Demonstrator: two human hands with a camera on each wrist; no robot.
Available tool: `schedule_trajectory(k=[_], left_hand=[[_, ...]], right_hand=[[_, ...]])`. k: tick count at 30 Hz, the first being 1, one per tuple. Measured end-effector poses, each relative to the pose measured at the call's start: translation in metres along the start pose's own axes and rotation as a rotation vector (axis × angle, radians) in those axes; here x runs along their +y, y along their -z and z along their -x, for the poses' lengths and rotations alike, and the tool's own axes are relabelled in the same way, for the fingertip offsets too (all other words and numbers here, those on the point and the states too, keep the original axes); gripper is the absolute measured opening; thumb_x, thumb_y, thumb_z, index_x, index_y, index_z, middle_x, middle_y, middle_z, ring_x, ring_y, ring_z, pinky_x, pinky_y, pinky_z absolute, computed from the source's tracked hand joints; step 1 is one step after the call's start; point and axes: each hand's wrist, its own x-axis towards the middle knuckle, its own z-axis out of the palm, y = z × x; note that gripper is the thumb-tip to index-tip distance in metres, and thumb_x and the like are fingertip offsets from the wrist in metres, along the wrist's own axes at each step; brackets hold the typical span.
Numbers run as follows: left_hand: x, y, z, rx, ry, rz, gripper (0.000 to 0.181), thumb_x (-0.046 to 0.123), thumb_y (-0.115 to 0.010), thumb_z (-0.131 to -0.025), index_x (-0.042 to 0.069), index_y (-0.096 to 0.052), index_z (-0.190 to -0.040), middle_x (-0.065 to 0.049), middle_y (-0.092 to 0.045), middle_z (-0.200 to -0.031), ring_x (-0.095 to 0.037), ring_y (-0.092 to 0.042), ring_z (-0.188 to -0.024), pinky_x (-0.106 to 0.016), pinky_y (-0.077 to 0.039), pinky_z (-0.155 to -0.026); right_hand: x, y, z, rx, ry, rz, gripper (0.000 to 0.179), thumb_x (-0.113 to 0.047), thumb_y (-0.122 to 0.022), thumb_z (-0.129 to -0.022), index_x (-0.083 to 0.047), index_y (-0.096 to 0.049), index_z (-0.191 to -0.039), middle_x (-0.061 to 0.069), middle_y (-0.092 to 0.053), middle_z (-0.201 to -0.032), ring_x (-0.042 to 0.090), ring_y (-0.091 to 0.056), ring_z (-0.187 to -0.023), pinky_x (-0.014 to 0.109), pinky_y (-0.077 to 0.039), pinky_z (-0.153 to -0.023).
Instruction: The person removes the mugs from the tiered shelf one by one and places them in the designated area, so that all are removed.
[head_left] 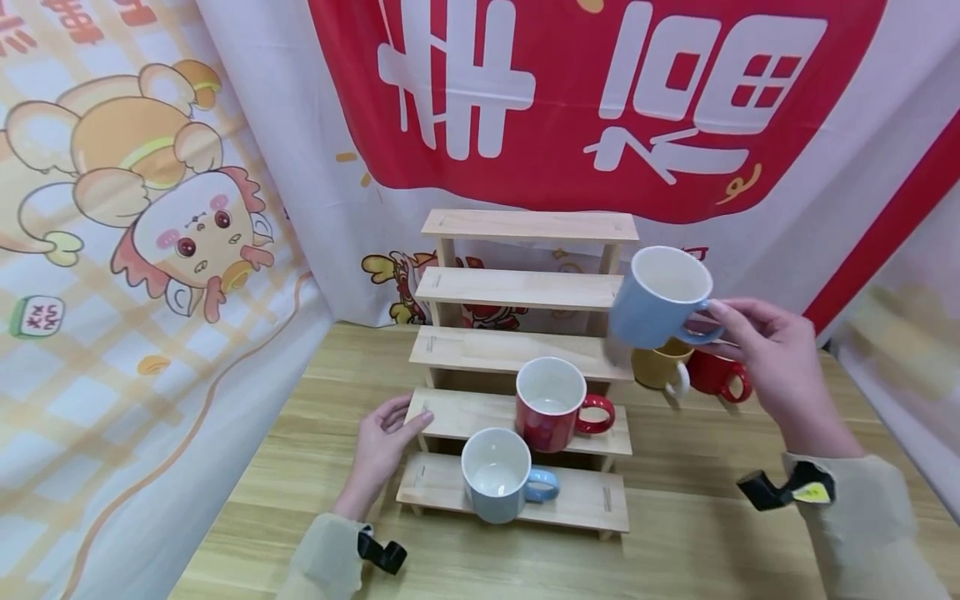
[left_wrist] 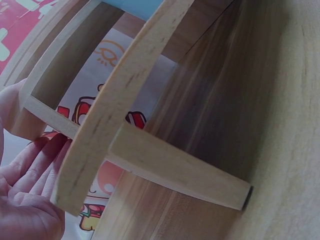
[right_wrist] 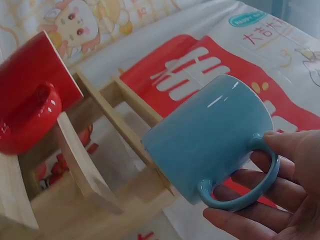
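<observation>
My right hand [head_left: 787,362] pinches the handle of a light blue mug [head_left: 651,304] with a white inside. This mug is held up at the right end of the wooden stepped rack [head_left: 480,348], overlapping its middle steps in the head view. Seen from the right wrist, thumb and fingers are around the handle of the blue mug [right_wrist: 210,135]. At the rack's left end, my left hand [head_left: 378,446] holds the edge of the second step from the bottom, its thumb over the board. A red mug [head_left: 547,408] stands on that step, and another light blue mug [head_left: 497,479] on the lowest.
Behind the rack's right side, a yellow mug [head_left: 652,367] with a white handle and another red mug [head_left: 712,375] stand on the wooden table [head_left: 697,508]. Printed cloth [head_left: 255,150] hangs at the back and sides. The rack's upper two steps [head_left: 525,223] carry nothing.
</observation>
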Motion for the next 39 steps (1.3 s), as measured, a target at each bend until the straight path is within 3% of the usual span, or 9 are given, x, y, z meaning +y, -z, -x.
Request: schedule_trajectory(k=[6,12,16,23,32,39], left_hand=[[-0.001,0.001,0.000,-0.005,-0.001,-0.001,0.055,0.022,-0.086,-0.085,0.002,-0.063,-0.131,-0.018,-0.065,-0.130,-0.027,-0.064,-0.116,-0.024,-0.055,-0.092],[-0.001,0.001,0.000,-0.002,-0.004,0.006,0.054,0.020,-0.086,-0.085,0.002,-0.064,-0.130,-0.018,-0.066,-0.129,-0.028,-0.064,-0.116,-0.024,-0.054,-0.093],[-0.001,0.001,0.001,0.000,-0.006,0.010,0.053,0.019,-0.086,-0.085,0.001,-0.064,-0.129,-0.018,-0.066,-0.128,-0.026,-0.065,-0.113,-0.024,-0.055,-0.092],[-0.002,0.001,0.000,0.001,-0.009,0.015,0.052,0.019,-0.086,-0.084,0.001,-0.064,-0.128,-0.018,-0.066,-0.127,-0.026,-0.066,-0.112,-0.025,-0.055,-0.092],[-0.004,0.001,-0.002,0.011,-0.007,0.007,0.053,0.019,-0.086,-0.084,0.001,-0.064,-0.129,-0.018,-0.067,-0.126,-0.024,-0.066,-0.110,-0.025,-0.055,-0.091],[-0.002,0.001,-0.001,0.009,-0.002,0.011,0.053,0.019,-0.086,-0.084,0.000,-0.064,-0.129,-0.019,-0.066,-0.127,-0.026,-0.066,-0.112,-0.025,-0.055,-0.091]], right_hand=[[0.013,0.033,0.010,0.081,-0.005,-0.110,0.049,-0.039,-0.071,-0.094,-0.007,-0.064,-0.131,-0.009,-0.074,-0.106,0.006,-0.073,-0.088,0.019,-0.057,-0.073],[0.033,0.059,0.012,0.192,0.004,-0.119,0.049,-0.038,-0.070,-0.094,-0.006,-0.064,-0.132,-0.009,-0.070,-0.108,0.001,-0.072,-0.084,0.017,-0.057,-0.066],[0.049,0.072,0.013,0.266,-0.012,-0.113,0.052,-0.038,-0.069,-0.094,-0.006,-0.064,-0.134,-0.003,-0.066,-0.115,-0.001,-0.070,-0.085,0.016,-0.057,-0.064],[0.079,0.087,0.016,0.386,-0.081,-0.122,0.055,-0.040,-0.066,-0.094,-0.009,-0.062,-0.139,0.000,-0.059,-0.143,-0.006,-0.067,-0.084,0.014,-0.055,-0.064],[0.110,0.100,0.004,0.566,-0.123,-0.374,0.043,-0.030,-0.074,-0.092,-0.007,-0.069,-0.128,-0.004,-0.070,-0.113,0.002,-0.071,-0.078,0.018,-0.057,-0.061],[0.141,0.111,-0.019,0.671,-0.167,-0.463,0.040,-0.028,-0.080,-0.086,-0.009,-0.074,-0.121,-0.001,-0.072,-0.120,0.006,-0.072,-0.077,0.020,-0.057,-0.060]])
